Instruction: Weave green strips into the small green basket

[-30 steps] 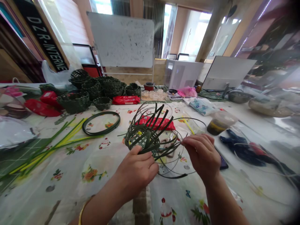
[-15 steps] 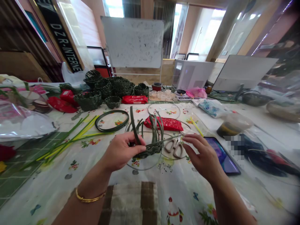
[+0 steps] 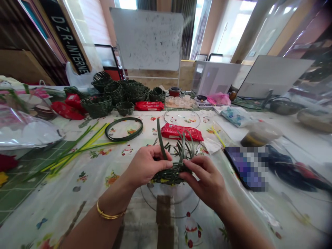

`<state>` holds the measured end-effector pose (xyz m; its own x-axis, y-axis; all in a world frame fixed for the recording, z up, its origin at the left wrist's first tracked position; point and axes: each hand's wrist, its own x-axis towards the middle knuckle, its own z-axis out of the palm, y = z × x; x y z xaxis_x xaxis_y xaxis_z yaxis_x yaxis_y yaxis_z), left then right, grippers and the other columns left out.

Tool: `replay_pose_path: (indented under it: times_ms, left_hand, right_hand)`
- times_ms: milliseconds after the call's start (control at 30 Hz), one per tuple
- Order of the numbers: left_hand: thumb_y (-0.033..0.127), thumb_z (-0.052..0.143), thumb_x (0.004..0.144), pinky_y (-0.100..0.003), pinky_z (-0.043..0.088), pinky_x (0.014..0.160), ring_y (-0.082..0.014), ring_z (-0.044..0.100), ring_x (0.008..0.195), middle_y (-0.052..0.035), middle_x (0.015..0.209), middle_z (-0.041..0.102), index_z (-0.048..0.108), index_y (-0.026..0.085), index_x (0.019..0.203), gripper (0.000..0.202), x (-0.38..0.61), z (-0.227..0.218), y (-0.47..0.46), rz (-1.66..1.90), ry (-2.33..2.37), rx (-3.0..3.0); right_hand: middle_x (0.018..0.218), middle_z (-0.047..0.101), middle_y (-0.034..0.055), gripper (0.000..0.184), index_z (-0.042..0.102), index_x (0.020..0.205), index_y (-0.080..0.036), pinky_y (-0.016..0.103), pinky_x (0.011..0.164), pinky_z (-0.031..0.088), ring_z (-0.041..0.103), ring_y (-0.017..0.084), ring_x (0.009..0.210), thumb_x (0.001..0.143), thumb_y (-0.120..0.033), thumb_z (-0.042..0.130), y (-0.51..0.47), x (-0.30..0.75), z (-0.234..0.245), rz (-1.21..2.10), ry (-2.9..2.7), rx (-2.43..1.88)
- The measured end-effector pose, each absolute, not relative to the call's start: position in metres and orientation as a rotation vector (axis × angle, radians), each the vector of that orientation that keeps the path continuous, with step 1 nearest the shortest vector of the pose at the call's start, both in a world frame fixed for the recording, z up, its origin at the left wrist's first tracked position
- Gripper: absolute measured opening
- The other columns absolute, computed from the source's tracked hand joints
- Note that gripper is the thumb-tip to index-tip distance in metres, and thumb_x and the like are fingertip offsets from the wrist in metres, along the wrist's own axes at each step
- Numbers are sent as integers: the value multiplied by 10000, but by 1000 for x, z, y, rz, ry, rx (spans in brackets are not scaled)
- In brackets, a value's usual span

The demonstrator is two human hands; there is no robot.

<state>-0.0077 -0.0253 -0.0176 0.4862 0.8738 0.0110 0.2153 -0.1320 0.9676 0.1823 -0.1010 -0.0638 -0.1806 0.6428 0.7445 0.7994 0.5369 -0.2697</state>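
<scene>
A dark green basket (image 3: 169, 175), partly woven, is held above the table between my two hands. Loose strips (image 3: 183, 145) stick up from its rim. My left hand (image 3: 149, 164) grips the basket's left side, thumb pressed on the rim, with one tall strip (image 3: 161, 140) rising by the fingers. At the right side, my right hand (image 3: 202, 173) pinches the rim between thumb and fingers. A thin wire hoop (image 3: 178, 217) lies on the cloth below. The far side of the basket is partly hidden by the strips.
Behind the basket lies a red packet (image 3: 181, 132). A coil of green strip (image 3: 123, 139) and yellow-green strips (image 3: 83, 145) are to the left. Finished woven baskets (image 3: 96, 106) stand at the back. A tablet (image 3: 234, 162) lies at the right.
My right hand has moved left from the end of an outstretched strip to the basket's rim. The basket and my left hand have shifted slightly right. The scissors no longer show.
</scene>
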Motion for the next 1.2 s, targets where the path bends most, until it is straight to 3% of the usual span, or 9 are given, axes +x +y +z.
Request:
replay_pose_path:
  times_ms: [133,400,533,633,767,900,967,1067,1200]
  left_hand:
    - [163,724,604,-214,425,563,-95,541,573,19,600,613,656,130,680,108,-5,-19,-25,717,928,1541]
    - [208,757,586,-205,423,522,-81,537,526,16,606,611,616,111,710,212,1,-25,-25,763,820,1161]
    - [263,663,726,-234,452,555,-118,572,550,16,584,617,557,130,982,307,5,-32,-20,937,907,1250]
    - [258,583,810,-300,491,738,-158,632,766,-33,809,683,487,170,1145,360,5,-35,-18,1173,993,1533]
    - [315,500,880,-408,375,998,-234,513,1156,-103,1202,593,666,191,954,220,-1,-30,-20,1111,916,2130]
    - [384,527,867,-469,376,939,-247,571,964,-52,920,686,706,215,835,249,-2,-26,-27,713,839,2380]
    - [346,540,863,-395,412,881,-186,584,794,-5,739,683,695,201,762,235,0,-26,-30,712,857,2269]
    - [275,530,857,-248,442,702,-120,561,666,13,676,666,679,168,712,234,5,-27,-32,875,879,2042]
    - [297,530,845,-210,404,591,-104,510,610,10,611,612,652,139,655,277,9,-29,-31,898,887,1965]
  right_hand:
    - [757,633,41,171,677,899,-174,254,530,486,598,135,616,849,-326,618,-105,180,-56,-218,-2005,-1278]
    - [674,603,23,188,687,970,-161,231,474,378,544,109,542,892,-268,554,-105,182,-52,-261,-2058,-1257]
    - [631,577,8,171,697,893,-165,220,445,335,509,91,501,896,-238,542,-101,176,-56,-341,-2004,-1234]
    - [604,560,0,187,695,858,-167,215,439,320,489,86,486,903,-244,531,-98,170,-60,-386,-1988,-1236]
    - [594,560,3,190,694,846,-156,210,439,319,495,81,482,903,-242,534,-95,167,-62,-415,-1983,-1247]
    - [585,556,11,190,700,836,-150,219,424,322,492,86,465,899,-214,532,-94,166,-62,-409,-1987,-1224]
    - [596,565,13,159,696,864,-150,213,433,350,505,86,474,890,-198,546,-94,165,-62,-385,-1969,-1200]
    - [661,612,29,116,671,942,-147,207,483,425,561,97,532,858,-172,595,-96,163,-62,-355,-1900,-1141]
    - [701,642,49,167,646,971,-145,221,502,459,585,110,559,807,-115,645,-100,163,-61,-375,-1870,-1078]
